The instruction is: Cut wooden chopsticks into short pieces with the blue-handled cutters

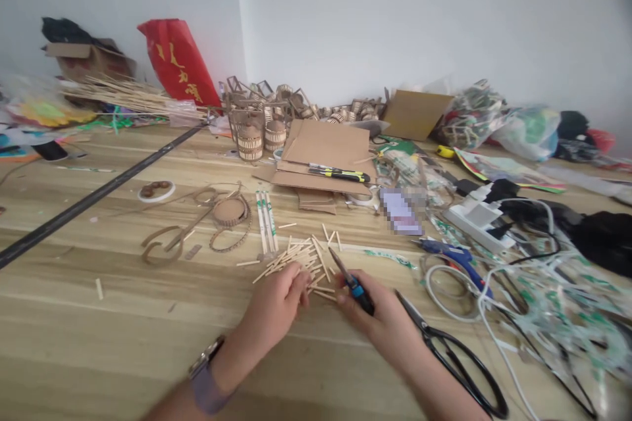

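My right hand [382,316] is closed around small blue-handled pliers [351,279], whose dark jaws point up and left toward a heap of short wooden sticks [301,260] on the wooden table [99,316]. My left hand [279,302], with a watch on the wrist, rests at the near edge of that heap, its fingers curled and pinching at the sticks. Whether a stick is actually held there is unclear.
Black scissors [457,355] lie just right of my right hand. A blue glue gun [451,253], white power strip [476,217] and tangled cables fill the right side. Cardboard sheets [323,158], utility knives [340,174], wrapped chopsticks [265,220] and cardboard rings [230,214] lie behind the heap.
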Motion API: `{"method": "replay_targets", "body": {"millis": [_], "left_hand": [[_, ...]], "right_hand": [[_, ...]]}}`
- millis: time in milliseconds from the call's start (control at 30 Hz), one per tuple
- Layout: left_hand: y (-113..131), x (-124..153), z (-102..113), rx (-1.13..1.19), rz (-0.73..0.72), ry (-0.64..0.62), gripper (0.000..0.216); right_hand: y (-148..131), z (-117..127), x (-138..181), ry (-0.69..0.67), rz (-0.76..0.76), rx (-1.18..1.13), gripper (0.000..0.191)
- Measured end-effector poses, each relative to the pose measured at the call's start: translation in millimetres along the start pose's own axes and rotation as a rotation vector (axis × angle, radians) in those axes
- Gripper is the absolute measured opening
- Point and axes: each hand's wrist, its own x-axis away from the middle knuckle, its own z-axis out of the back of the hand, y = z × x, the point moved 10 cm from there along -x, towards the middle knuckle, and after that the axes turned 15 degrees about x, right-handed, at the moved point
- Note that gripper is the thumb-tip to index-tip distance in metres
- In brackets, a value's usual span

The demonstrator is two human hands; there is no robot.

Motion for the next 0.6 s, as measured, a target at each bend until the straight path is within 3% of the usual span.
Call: {"method": "replay_targets", "body": {"millis": [100, 200, 300, 367, 500, 600], "left_hand": [[23, -5, 23, -0.355, -0.205, 0.171, 0.027], [41, -1, 25, -0.538, -0.400, 0.229, 0.029], [51, 7, 19, -0.667, -0.480, 0.223, 0.033], [55, 13, -1, -0.730, -0.547, 0.064, 0.034], [47, 28, -52, -0.784, -0.742, -0.372, 0.032], [35, 19, -71, -0.780, -0.814, -0.473, 0.029]], "right_hand": [[12, 1, -2, 0.032, -0.030, 0.050, 0.024], [23, 3, -4, 0.050, -0.053, 0.063, 0.027], [32, 10, -8, 0.050, -0.088, 0.067, 0.029], [39, 18, -10, 0.069, -0.124, 0.074, 0.032], [52, 34, -11, 0.131, -0.193, 0.077, 0.038], [54, 35, -12, 0.129, -0.188, 0.086, 0.038]]}}
